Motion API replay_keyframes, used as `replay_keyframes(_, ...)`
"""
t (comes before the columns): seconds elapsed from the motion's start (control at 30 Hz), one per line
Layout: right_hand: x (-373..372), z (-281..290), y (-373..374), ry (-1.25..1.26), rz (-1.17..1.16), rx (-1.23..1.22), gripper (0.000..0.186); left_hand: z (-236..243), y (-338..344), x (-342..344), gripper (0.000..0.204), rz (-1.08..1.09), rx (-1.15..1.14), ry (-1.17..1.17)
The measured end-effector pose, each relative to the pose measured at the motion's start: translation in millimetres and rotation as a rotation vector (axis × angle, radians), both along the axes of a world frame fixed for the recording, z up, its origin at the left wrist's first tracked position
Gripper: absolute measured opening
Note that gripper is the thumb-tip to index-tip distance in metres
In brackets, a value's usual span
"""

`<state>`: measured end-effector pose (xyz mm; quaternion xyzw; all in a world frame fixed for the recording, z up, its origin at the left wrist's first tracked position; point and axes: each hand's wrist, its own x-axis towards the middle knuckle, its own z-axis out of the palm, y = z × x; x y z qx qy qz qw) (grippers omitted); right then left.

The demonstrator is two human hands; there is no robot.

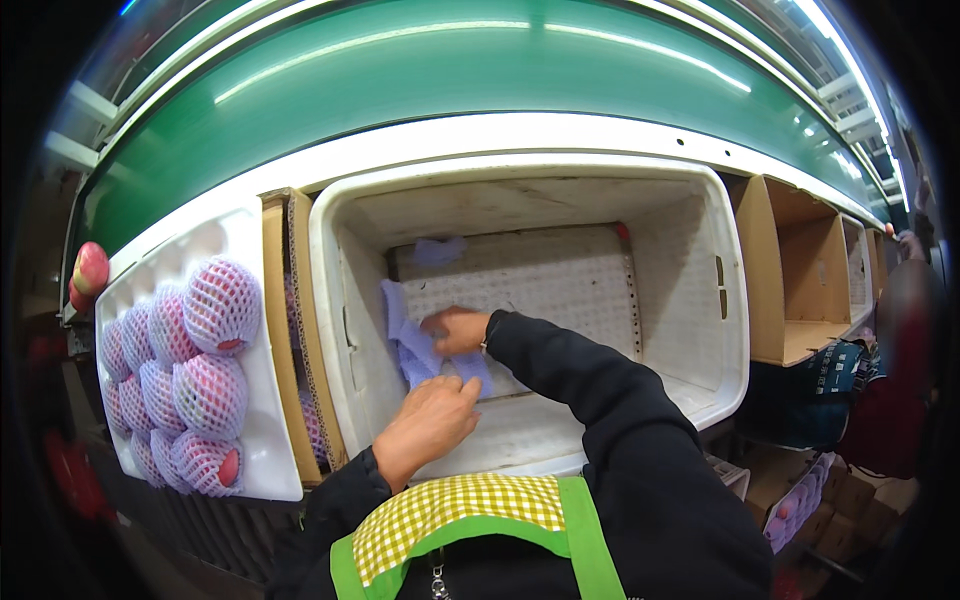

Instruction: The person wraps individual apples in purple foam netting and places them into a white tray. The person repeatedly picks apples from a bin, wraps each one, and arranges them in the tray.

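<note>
Several flat lilac foam net sleeves (pixel 408 345) lie at the left side of a large white plastic crate (pixel 690 290) in front of me. My right hand (pixel 460 328) reaches down among them, its fingers curled and closed on a sleeve; the fingertips are partly hidden. Nearer to me, my left hand (pixel 432 420) is over the crate's near left part, fingers bent and pressed together beside another piece of the sleeves. What its fingertips hold, if anything, cannot be made out.
Left of the crate, a white moulded tray (pixel 275 440) carries several apples (pixel 222 305) in foam nets, beside a cardboard box (pixel 300 215). Two bare apples (pixel 90 270) rest past it. A green conveyor belt (pixel 480 85) runs behind. An open cardboard box (pixel 800 270) stands right.
</note>
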<state>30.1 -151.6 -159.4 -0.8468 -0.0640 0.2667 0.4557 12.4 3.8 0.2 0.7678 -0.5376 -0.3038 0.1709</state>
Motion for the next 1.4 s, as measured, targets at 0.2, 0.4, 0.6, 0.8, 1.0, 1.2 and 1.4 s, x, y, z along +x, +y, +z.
replay_keyframes(0.2,43.6,-22.4,-40.6,-0.304,-0.481,-0.448,0.048,-0.8,1.2,-1.6,0.029,0.024,-0.03,0.0)
replay_keyframes(0.4,65.2,-42.2,-9.6,-0.101,-0.297,-0.446,0.039,-1.1,0.0,-0.5,0.03,0.025,-0.032,-0.021)
replay_keyframes(0.6,-0.2,-19.7,75.5,0.055,0.25,-0.246,0.033,-4.9,2.6,-0.4,0.032,0.02,-0.037,-0.009)
replay_keyframes(0.8,-6.1,-19.7,34.5,0.042,0.083,-0.118,0.042,0.7,-3.6,0.4,0.032,0.061,-0.072,-0.029)
replay_keyframes(1.0,-43.0,-0.1,-92.0,0.279,-0.031,-0.527,0.037,1.6,-5.7,0.3,0.023,0.135,-0.218,-0.036)
replay_keyframes(1.2,-112.8,11.5,-47.7,0.489,-0.203,-0.247,0.045,1.9,-2.3,-0.6,0.022,0.067,-0.104,-0.016)
replay_keyframes(1.4,-53.6,-49.0,30.9,0.029,-0.064,-0.165,0.048,4.6,-1.5,1.9,0.025,0.087,-0.09,0.007)
